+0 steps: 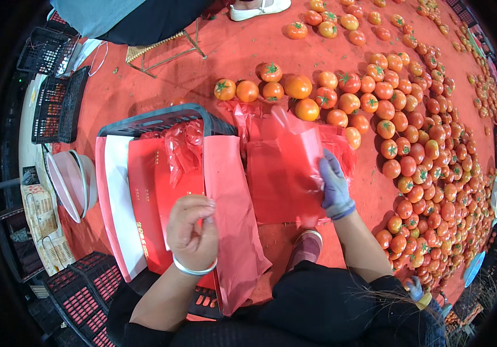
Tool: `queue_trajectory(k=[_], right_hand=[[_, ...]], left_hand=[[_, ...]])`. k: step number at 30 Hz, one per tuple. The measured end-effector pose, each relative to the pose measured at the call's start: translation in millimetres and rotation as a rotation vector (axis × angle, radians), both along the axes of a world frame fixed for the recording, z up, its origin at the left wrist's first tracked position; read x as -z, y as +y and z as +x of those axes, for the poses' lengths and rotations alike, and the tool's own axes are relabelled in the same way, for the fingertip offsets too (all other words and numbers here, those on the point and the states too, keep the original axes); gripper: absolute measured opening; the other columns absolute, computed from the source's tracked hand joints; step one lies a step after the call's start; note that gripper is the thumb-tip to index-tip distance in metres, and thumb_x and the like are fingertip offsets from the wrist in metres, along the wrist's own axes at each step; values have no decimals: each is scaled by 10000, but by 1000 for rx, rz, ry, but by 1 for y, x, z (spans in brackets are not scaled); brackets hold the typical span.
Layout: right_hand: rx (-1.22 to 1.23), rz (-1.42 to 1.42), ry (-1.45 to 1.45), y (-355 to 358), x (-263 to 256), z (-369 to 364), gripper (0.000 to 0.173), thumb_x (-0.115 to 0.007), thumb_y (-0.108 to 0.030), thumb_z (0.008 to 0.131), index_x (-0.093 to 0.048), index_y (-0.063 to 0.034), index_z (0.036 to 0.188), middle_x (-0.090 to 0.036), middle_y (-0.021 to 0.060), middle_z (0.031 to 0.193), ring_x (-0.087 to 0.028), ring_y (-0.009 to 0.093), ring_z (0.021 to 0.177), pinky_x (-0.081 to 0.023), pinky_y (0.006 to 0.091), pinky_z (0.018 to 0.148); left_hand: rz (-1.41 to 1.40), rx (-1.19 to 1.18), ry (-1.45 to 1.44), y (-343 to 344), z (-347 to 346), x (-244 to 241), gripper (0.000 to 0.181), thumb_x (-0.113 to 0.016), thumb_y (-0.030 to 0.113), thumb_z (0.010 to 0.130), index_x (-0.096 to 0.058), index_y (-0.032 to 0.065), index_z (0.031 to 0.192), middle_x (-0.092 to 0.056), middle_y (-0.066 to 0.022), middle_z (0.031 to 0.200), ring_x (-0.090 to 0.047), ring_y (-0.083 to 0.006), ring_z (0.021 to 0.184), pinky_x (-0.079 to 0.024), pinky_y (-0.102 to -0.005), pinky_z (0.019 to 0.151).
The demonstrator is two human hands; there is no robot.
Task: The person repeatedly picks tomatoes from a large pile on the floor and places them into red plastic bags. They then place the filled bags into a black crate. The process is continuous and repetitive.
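Observation:
My bare left hand (193,232), with a metal bangle at the wrist, is held above a dark plastic crate (157,117) with its fingers curled; whether anything thin is between them cannot be told. Lining the crate are red printed sheets (144,191), a white sheet (119,173) and pink-red paper (231,208) folded over the near side. A crumpled red plastic bag (183,145) lies on top. In a grey-purple glove, my right hand (334,186) grips a thin red plastic bag (300,147), blurred by motion. Beneath it, flat red bags (270,182) lie stacked beside the crate.
Many loose tomatoes (417,152) spread over the red floor covering at the right and top. A woven stool (155,50) and another person's white shoe (260,9) are at the top. Basins (73,184) and black crates (86,286) stand left; another gloved hand (414,288) shows lower right.

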State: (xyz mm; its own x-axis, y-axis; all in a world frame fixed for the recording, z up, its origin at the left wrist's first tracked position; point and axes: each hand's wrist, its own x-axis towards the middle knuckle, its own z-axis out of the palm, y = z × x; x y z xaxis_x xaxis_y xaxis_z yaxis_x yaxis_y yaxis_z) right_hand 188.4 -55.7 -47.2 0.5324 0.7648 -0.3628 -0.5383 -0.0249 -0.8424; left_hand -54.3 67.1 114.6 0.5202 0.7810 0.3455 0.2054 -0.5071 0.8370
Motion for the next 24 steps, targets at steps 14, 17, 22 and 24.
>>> queue_trajectory(k=[14,17,22,24], right_hand=[[-286,327,670,14,-122,-46,759,-311,-618,980,-213,-101,1527,-311,93,1546,-314,263,1416,-250,444,1161],[-228,250,755,13,-119,-45,829,-301,-703,937,-294,-95,1501,-344,91,1532,-350,291,1391,-264,472,1149],[-223,347,954,13,-124,-43,821,-306,-699,937,-291,-105,1503,-346,90,1529,-342,283,1399,-264,457,1146],[-368,338,772,7,-127,-39,819,-394,-669,917,-330,-75,1478,-369,113,1500,-384,280,1350,-297,439,1105]], left_hand=[[-415,323,-116,-26,54,36,869,-506,573,924,-203,9,1511,-287,-255,1515,-255,-390,1427,-213,-506,1149],[-998,184,-483,-20,43,38,644,-472,367,1000,-244,25,1496,-399,-209,1462,-331,-339,1403,-261,-455,1146],[-833,452,-255,-2,32,46,556,-593,-15,851,-456,49,1386,-452,-194,1421,-414,-334,1349,-360,-427,1095],[-334,353,88,4,63,9,691,-730,-36,682,-515,82,1328,-470,-187,1378,-486,-334,1259,-386,-407,1075]])
